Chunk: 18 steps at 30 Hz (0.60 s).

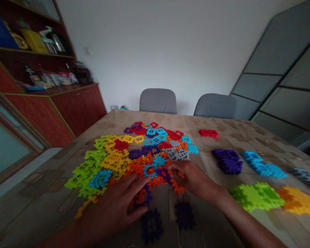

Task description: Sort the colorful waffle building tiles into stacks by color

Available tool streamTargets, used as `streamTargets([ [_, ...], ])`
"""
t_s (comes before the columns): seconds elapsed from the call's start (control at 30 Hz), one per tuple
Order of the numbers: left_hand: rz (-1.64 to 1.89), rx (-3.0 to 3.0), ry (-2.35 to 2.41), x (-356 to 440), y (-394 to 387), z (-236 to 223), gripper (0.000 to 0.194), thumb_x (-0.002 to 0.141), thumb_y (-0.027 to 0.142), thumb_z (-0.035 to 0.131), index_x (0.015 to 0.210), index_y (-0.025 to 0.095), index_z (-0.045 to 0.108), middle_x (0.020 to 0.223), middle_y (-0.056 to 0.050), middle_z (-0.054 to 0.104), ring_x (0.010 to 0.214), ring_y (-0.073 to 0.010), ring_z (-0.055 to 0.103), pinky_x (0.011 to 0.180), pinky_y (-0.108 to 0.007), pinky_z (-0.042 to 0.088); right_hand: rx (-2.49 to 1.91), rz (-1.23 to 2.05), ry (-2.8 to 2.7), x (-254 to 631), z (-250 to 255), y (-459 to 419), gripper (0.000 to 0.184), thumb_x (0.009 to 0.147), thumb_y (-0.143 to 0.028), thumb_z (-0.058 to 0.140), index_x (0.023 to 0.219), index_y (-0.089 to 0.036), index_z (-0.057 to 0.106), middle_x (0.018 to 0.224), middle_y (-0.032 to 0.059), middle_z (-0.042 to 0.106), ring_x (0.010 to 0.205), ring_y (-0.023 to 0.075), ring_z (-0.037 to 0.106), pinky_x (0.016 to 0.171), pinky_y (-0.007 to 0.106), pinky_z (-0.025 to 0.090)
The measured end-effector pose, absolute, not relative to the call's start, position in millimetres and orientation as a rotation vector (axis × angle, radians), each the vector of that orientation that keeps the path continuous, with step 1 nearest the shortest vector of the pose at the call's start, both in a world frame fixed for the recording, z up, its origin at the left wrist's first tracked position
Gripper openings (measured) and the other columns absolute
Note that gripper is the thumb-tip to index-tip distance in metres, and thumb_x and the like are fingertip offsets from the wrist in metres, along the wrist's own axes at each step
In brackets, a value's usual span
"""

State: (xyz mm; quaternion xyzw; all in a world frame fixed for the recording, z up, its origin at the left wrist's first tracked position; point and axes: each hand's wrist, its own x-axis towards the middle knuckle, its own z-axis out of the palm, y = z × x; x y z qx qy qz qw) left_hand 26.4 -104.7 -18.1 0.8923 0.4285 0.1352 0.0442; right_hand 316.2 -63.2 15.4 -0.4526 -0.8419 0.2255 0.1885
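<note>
A patterned table (204, 121) holds 1 tile heap (119, 156), 2 dark tiles (185, 215) and colour-sorted stacks (257, 196).

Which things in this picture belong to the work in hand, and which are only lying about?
Apparently in the work: left hand, right hand, mixed heap of colourful toothed plastic pieces, two dark purple toothed pieces, single-colour piles of similar pieces.

Just about: grey chairs, reddish wooden cabinet, grey panelled doors.

Table (196, 124) patchy brown; chairs (157, 100) grey; loose tiles (112, 160) lime, yellow, orange, red, blue, purple, grey.
</note>
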Motion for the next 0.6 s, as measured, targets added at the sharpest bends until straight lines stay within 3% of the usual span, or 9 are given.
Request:
streamTargets([
  [0.13, 0.342, 2.731, 1.305, 39.0, -126.1, -31.6, 0.079, 0.083, 0.041, 0.075, 0.152, 0.036, 0.037, 0.137, -0.01, 0.062, 0.11, -0.0326, 0.068, 0.088, -0.041, 0.059, -1.273, 0.652, -2.386, 321.4, 10.8, -65.9, 0.019, 0.088, -0.01, 0.057, 0.099, -0.021, 0.068, 0.085, 0.0005, 0.071, 0.076, 0.0162, 0.064, 0.069, 0.025, 0.044],
  [0.23, 0.363, 2.786, 1.25, 45.0, -130.8, -26.1, 0.076, 0.083, 0.037, 0.073, 0.151, 0.032, 0.038, 0.13, -0.011, 0.065, 0.105, -0.0302, 0.069, 0.086, -0.039, 0.059, -1.286, 0.649, -2.377, 323.5, 10.1, -67.3, 0.023, 0.089, -0.009, 0.054, 0.103, -0.021, 0.068, 0.085, 0.0011, 0.072, 0.075, 0.0162, 0.065, 0.068, 0.025, 0.045],
  [0.4, 0.44, 2.981, 1.124, 45.5, -137.4, -15.7, 0.069, 0.081, 0.052, 0.074, 0.14, 0.028, 0.049, 0.118, -0.011, 0.07, 0.098, -0.0306, 0.068, 0.085, -0.039, 0.059, -1.289, 0.625, -2.373, 323.9, 13.9, -67.6, 0.024, 0.088, -0.008, 0.053, 0.101, -0.02, 0.069, 0.086, 0.0022, 0.071, 0.077, 0.0166, 0.066, 0.07, 0.025, 0.045],
  [0.6, 0.504, 3.004, 1.181, 11.3, -152.9, -53.1, 0.069, 0.087, 0.062, 0.061, 0.148, 0.033, 0.043, 0.113, -0.012, 0.071, 0.093, -0.0323, 0.068, 0.08, -0.04, 0.057, -1.264, 0.626, -2.368, 324.3, 14.7, -57.6, 0.02, 0.086, -0.008, 0.053, 0.092, -0.02, 0.068, 0.08, -0.0001, 0.068, 0.07, 0.0145, 0.06, 0.065, 0.024, 0.041],
])
